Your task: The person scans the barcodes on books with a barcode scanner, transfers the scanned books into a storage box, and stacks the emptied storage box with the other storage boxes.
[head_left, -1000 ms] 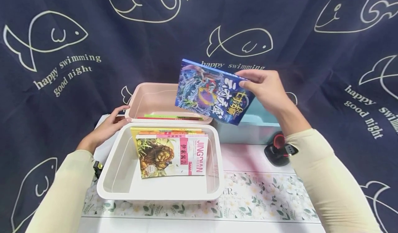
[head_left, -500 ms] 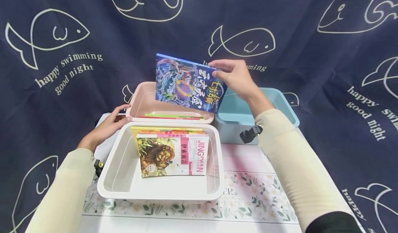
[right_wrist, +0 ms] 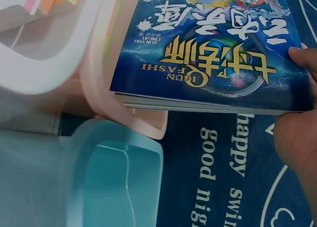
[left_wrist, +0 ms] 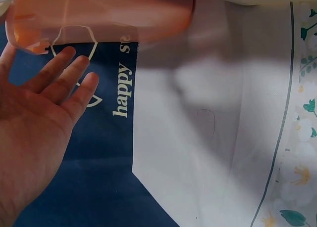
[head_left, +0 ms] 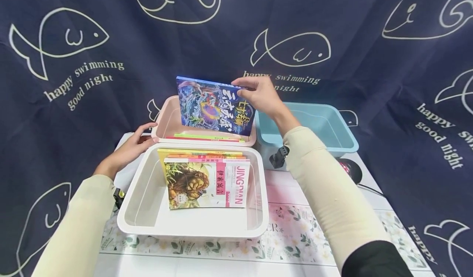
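Note:
A blue book (head_left: 210,104) with a fantasy-style cover hangs over the pink bin (head_left: 168,113), its lower edge dipping inside the rim. My right hand (head_left: 260,96) pinches it by the upper right corner, thumb on the front cover; the right wrist view also has the book (right_wrist: 218,54) in the grip of the hand (right_wrist: 299,118). Green and red books (head_left: 207,138) lie along the pink bin's near wall. At that bin's left end my left hand (head_left: 129,149) touches the rim, its fingers spread and fairly straight in the left wrist view.
In front stands a white bin (head_left: 192,232) holding several books, with a lion-cover book (head_left: 203,184) foremost. A teal bin (head_left: 314,108) is on the right. Behind it a black and red object (head_left: 351,170) with a cable rests on the table (head_left: 177,266). A dark fish-print curtain (head_left: 207,55) hangs behind.
My right hand has carried the blue book leftward from near the teal bin to above the pink bin, then lowered it slightly. My left hand stays at the pink bin's rim.

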The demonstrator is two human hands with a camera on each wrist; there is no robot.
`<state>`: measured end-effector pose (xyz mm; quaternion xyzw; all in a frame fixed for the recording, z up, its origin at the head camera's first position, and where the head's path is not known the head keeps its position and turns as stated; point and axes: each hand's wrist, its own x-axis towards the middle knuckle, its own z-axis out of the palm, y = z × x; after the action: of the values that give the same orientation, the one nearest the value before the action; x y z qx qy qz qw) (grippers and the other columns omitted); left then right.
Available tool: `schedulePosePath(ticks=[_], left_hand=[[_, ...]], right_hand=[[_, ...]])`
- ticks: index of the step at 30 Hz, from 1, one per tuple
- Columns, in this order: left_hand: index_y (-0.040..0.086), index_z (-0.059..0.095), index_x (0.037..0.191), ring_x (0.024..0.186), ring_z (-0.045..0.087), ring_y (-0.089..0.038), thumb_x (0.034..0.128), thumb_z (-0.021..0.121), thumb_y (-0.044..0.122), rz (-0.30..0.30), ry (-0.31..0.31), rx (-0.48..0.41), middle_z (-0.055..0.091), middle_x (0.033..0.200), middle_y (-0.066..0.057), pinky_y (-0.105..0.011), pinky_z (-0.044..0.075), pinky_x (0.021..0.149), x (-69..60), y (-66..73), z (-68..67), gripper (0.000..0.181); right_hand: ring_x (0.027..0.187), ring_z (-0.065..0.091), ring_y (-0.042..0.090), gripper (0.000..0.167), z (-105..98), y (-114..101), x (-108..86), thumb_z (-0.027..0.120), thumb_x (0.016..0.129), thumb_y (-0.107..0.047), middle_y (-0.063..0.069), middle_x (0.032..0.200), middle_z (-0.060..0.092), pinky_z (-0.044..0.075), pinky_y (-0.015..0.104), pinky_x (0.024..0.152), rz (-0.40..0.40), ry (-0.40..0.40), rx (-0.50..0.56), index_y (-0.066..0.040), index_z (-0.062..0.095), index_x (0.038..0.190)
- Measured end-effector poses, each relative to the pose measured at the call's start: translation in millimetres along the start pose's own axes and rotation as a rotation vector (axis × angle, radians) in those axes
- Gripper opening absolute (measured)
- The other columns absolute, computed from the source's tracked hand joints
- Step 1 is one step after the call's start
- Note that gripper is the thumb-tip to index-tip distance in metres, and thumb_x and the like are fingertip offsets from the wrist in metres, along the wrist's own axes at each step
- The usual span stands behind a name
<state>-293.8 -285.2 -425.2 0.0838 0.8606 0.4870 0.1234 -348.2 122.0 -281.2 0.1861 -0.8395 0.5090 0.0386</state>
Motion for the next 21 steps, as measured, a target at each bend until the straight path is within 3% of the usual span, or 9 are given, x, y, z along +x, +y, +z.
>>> schedulePosePath(ticks=[6,13,21], left_hand=[[0.027,0.007,0.166,0.142,0.046,-0.046,0.1073,0.052,0.046,0.002,-0.002,-0.002,0.042,0.155,-0.03,-0.065,0.038,0.115,-1.9,1.0,2.8,0.076],[0.028,0.006,0.166,0.142,0.045,-0.047,0.1073,0.052,0.045,0.001,0.006,-0.005,0.041,0.156,-0.031,-0.067,0.037,0.115,-2.6,0.4,0.2,0.076],[0.028,0.008,0.165,0.144,0.044,-0.047,0.107,0.052,0.046,-0.004,0.013,-0.002,0.041,0.157,-0.032,-0.066,0.036,0.116,-1.0,1.4,0.9,0.076]], right_hand=[[0.111,0.072,0.022,0.027,9,12,-4.1,0.066,0.097,-0.004,0.009,0.124,0.075,0.055,0.039,0.102,-0.007,-0.024,0.005,-0.01,0.076,0.121],[0.107,0.074,0.022,0.029,24,27,-13.6,0.066,0.097,-0.004,0.007,0.126,0.075,0.058,0.038,0.097,0.065,-0.102,0.031,-0.013,0.077,0.122],[0.121,0.066,0.019,0.028,37,47,-24.7,0.07,0.095,-0.005,0.003,0.14,0.066,0.053,0.04,0.105,0.12,-0.166,0.035,-0.014,0.078,0.12]])
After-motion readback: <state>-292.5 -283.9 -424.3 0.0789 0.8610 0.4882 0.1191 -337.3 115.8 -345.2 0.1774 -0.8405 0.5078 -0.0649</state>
